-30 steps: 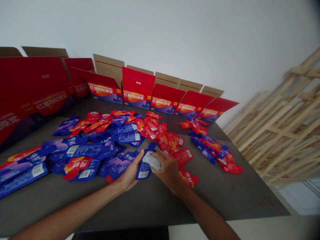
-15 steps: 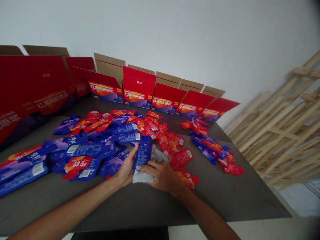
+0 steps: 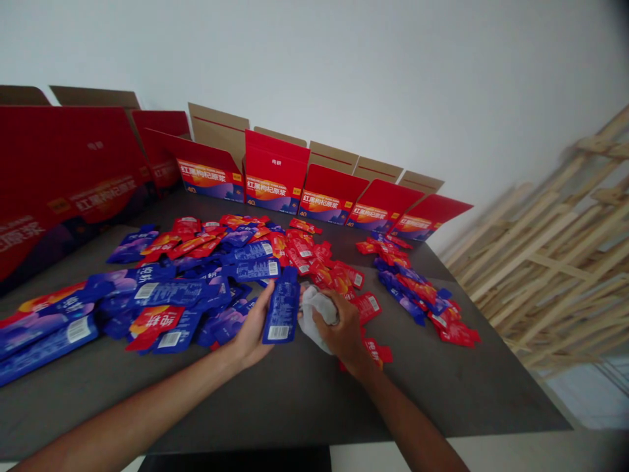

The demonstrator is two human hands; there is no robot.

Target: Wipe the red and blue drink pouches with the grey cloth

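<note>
My left hand (image 3: 255, 328) grips a blue pouch (image 3: 282, 308), held upright above the table with its barcode at the lower end facing me. Just to the right, my right hand (image 3: 341, 328) is closed around a crumpled grey-white cloth (image 3: 316, 314), apart from the pouch's right edge. Blue pouches (image 3: 171, 292) and red pouches (image 3: 299, 246) lie heaped beyond and to the left of my hands. A loose red pouch (image 3: 368, 308) lies beside my right hand, and others are partly hidden under that wrist.
Open red cartons (image 3: 275, 187) stand in a row along the back of the dark table (image 3: 275, 406), with larger cartons (image 3: 63, 183) at the left. A separate pile of pouches (image 3: 417, 288) lies at the right. Wooden slats (image 3: 555, 262) lean past the table's right edge.
My right hand has drawn the cloth off the blue pouch and moved right, uncovering the lower end with the barcode. My left hand still holds the pouch in nearly the same place.
</note>
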